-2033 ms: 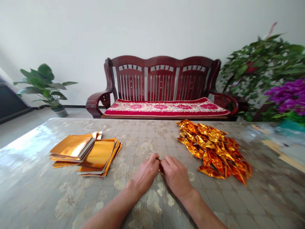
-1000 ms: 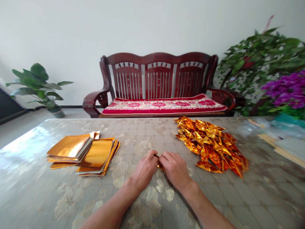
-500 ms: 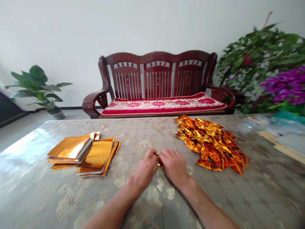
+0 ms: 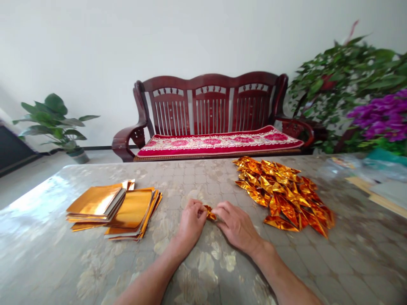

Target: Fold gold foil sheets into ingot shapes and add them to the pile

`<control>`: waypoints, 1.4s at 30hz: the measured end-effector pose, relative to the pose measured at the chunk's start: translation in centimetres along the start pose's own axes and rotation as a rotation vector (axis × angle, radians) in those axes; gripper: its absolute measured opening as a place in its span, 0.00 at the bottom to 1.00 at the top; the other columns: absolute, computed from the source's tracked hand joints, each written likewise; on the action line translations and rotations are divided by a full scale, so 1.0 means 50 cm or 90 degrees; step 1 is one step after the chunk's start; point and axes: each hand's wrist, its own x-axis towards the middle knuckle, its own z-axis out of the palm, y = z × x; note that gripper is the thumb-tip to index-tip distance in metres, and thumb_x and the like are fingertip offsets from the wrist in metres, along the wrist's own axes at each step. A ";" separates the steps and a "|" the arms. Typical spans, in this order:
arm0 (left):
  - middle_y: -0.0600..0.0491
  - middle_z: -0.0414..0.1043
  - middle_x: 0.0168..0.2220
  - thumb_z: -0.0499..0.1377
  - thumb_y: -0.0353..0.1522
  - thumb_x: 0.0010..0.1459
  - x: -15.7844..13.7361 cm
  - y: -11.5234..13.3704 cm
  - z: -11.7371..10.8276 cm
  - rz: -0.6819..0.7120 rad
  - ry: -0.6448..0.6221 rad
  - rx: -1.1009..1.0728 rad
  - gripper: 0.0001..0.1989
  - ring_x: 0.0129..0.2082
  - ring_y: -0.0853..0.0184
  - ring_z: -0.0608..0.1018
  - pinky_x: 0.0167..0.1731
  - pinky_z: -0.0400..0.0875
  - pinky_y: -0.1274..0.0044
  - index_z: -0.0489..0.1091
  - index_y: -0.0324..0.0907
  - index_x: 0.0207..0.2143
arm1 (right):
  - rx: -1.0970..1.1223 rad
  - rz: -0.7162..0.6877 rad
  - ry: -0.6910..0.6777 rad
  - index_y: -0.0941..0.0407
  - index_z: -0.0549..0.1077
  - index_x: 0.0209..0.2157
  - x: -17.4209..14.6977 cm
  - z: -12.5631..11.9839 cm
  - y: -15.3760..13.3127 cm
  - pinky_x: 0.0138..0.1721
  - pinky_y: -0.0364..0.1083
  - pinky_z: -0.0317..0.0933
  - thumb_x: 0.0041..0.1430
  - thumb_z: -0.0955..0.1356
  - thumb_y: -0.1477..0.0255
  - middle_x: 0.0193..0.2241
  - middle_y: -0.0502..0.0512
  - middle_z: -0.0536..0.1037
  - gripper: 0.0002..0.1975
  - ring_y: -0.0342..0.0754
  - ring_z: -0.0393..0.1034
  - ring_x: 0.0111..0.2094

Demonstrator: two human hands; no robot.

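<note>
Between my two hands, low over the middle of the table, is a small folded piece of gold foil paper. The fingers of my left hand pinch its left end. My right hand has its thumb and fingertips closed at the right end, covering part of it. To the right lies a heap of folded gold foil paper pieces with pointed ends. Over on the left are stacks of flat gold foil paper sheets, with grey edges showing.
The table has a patterned, glossy cover. Behind it stands a dark red wooden bench with a red floral cushion. Clear plastic bags lie at the right edge near purple flowers. A potted plant stands back left.
My hands have moved slightly apart, so more of the folded foil piece shows between them. The whole view has shifted a little, with objects appearing lower.
</note>
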 end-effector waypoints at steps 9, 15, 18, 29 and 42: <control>0.54 0.73 0.33 0.49 0.34 0.66 -0.002 0.019 -0.029 -0.021 -0.049 -0.047 0.13 0.28 0.70 0.74 0.34 0.68 0.77 0.73 0.42 0.39 | -0.008 0.018 0.074 0.54 0.75 0.35 -0.007 0.009 0.025 0.37 0.41 0.63 0.65 0.65 0.77 0.32 0.51 0.76 0.08 0.44 0.71 0.35; 0.51 0.72 0.43 0.47 0.26 0.62 0.009 -0.014 -0.050 0.085 -0.052 0.011 0.18 0.42 0.65 0.76 0.45 0.70 0.74 0.73 0.45 0.46 | 0.132 0.081 0.110 0.52 0.76 0.35 -0.013 0.009 0.045 0.38 0.42 0.67 0.63 0.65 0.77 0.33 0.51 0.78 0.09 0.45 0.74 0.36; 0.51 0.73 0.44 0.49 0.26 0.62 0.011 -0.022 -0.051 0.138 -0.105 -0.001 0.19 0.46 0.65 0.75 0.48 0.70 0.74 0.72 0.46 0.50 | 0.170 0.094 0.105 0.52 0.76 0.35 -0.011 0.011 0.049 0.39 0.43 0.67 0.62 0.65 0.77 0.33 0.51 0.77 0.09 0.45 0.74 0.36; 0.54 0.75 0.40 0.52 0.31 0.67 0.000 -0.008 -0.064 0.229 -0.222 0.001 0.14 0.41 0.69 0.77 0.44 0.70 0.79 0.75 0.49 0.49 | 0.212 0.118 0.060 0.52 0.78 0.36 -0.013 0.010 0.050 0.40 0.43 0.66 0.63 0.66 0.76 0.33 0.50 0.77 0.09 0.45 0.73 0.36; 0.56 0.79 0.35 0.58 0.30 0.63 -0.009 -0.035 -0.035 0.207 -0.147 -0.034 0.07 0.36 0.70 0.79 0.40 0.71 0.81 0.77 0.46 0.39 | 0.272 0.105 0.038 0.51 0.80 0.38 -0.019 0.028 0.042 0.40 0.42 0.68 0.63 0.68 0.73 0.34 0.50 0.81 0.08 0.45 0.76 0.36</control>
